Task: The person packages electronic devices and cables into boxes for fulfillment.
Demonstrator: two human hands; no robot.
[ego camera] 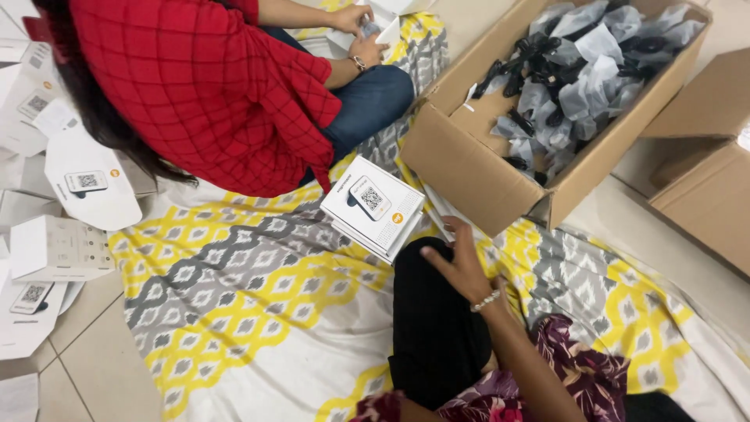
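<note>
Head view, landmark is the stack of white boxes [373, 207] lying on the yellow, grey and white patterned sheet [234, 289]. Just below and to the right of the stack, one of the person's own hands [461, 266] rests with fingers spread open and flat, holding nothing, fingertips toward the sheet near the stack's lower right corner but not touching the stack; a bead bracelet [486, 300] sits on its wrist. Which hand it is, left or right, cannot be told for sure; the forearm comes in from the lower right, so it reads as the right. The other own hand is out of frame. The hand lies over the person's black-clad knee [433, 328], which covers the sheet below the stack. Right of the stack, an open brown cardboard carton [469, 168] stands close by, filled with black cables and grey plastic-wrapped parts [582, 70]; its near wall hides what lies at the bottom. Further right, another cardboard box [707, 195] sits on the tiled floor. Above and left of the stack, a co-worker in a red checked shirt [195, 78] and jeans sits on the sheet, both hands [359, 31] closed round a small item well above the stack. Far left of the stack, loose white flat-packed boxes and cards [58, 246] are scattered on the floor tiles.
</note>
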